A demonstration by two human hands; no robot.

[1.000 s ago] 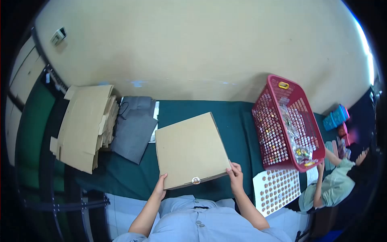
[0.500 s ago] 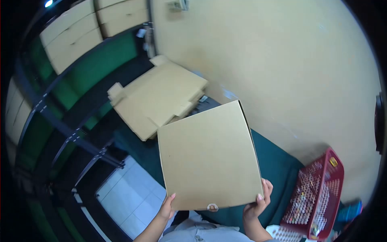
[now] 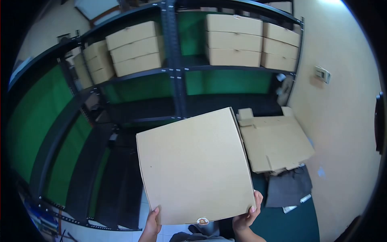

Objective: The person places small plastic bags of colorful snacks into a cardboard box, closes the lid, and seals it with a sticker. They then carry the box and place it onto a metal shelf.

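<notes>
A flat square cardboard box [image 3: 193, 167], closed, with a small round sticker on its near edge, is held up in front of the body. My left hand [image 3: 152, 222] grips its near left corner, thumb on top. At the near right corner my right hand [image 3: 248, 213] holds the box, thumb on the lid and fingers at the side. The undersides of both hands' grips are hidden by the box. Just beyond the box on the right lie flattened cardboard pieces [image 3: 278, 139] in a stack.
Black metal shelving [image 3: 173, 68] with green backing spans the view ahead. Stacked cardboard boxes [image 3: 234, 40] stand on its upper shelf, with more boxes [image 3: 137, 48] further left. A green-covered surface [image 3: 290, 222] bears a dark grey cloth item [image 3: 288, 187] at the right, beside the wall.
The view has swung left towards the shelving, and the red basket is out of sight. Both hands still hold the box, which appears slightly further left and lower.
</notes>
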